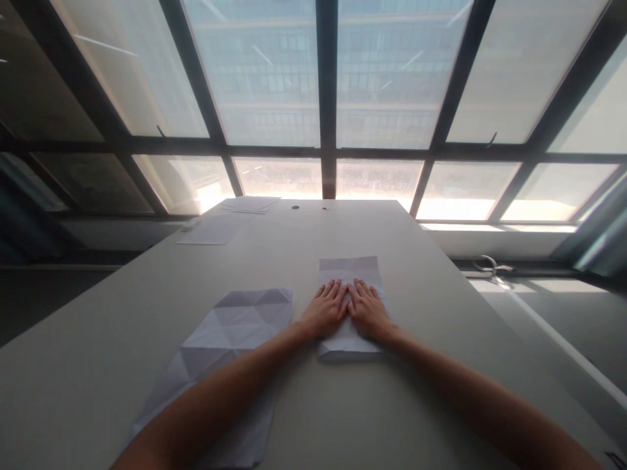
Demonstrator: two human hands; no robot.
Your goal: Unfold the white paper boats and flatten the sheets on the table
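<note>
A folded sheet of white paper (349, 266) lies on the white table (421, 294) in front of me, its near edge slightly raised. Flat on its left half rests my left hand (327, 308), fingers stretched forward. My right hand (367, 308) lies on the right half, fingers likewise extended, and the two hands touch or nearly touch at the thumbs and index fingers. To the left, partly under my left forearm, is a larger creased sheet of paper (240, 320) with a pattern of fold lines. My hands hide the middle of the folded sheet.
At the far left of the table lie several loose white sheets (210, 230). Two small dark round spots, one being a dark disc (294, 207), sit near the far edge. Large framed windows (328, 98) rise behind the table. A cable (492, 267) shows beyond the right edge.
</note>
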